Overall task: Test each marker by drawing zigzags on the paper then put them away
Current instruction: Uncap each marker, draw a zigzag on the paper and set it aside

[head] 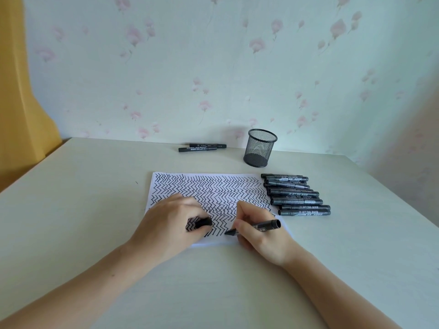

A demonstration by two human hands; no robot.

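- Right hand (259,233) pinches an uncapped black marker (255,227) near its nib, in a writing hold; the nib meets the paper (213,186) at the sheet's near edge, just right of centre.
- Long axis of the held marker runs from the nib at lower left to the butt end at upper right, tilted up off the sheet, butt pointing toward the row of markers.
- Left hand (171,222) lies on the near-left part of the paper, fingers curled round a black cap (203,222); the cap sits just left of the nib, with a short stretch of drawn zigzags between them.
- Judgement: recapping turns on this gap; the nib already points roughly toward the cap, so both hands are equally close.
- Paper is white, thin and flat, almost filled with black zigzag rows.
- Row of capped markers (295,194), smooth black barrels with grey labels, lies side by side just off the paper's right edge, nearest the right hand.
- Mesh pen cup (260,148), black wire, cylindrical, upright, stands beyond the paper's far right corner; its contents cannot be made out.
- Two more markers (202,147) lie by the wall, left of the cup.
- Table (83,198) is pale, matte and smooth.
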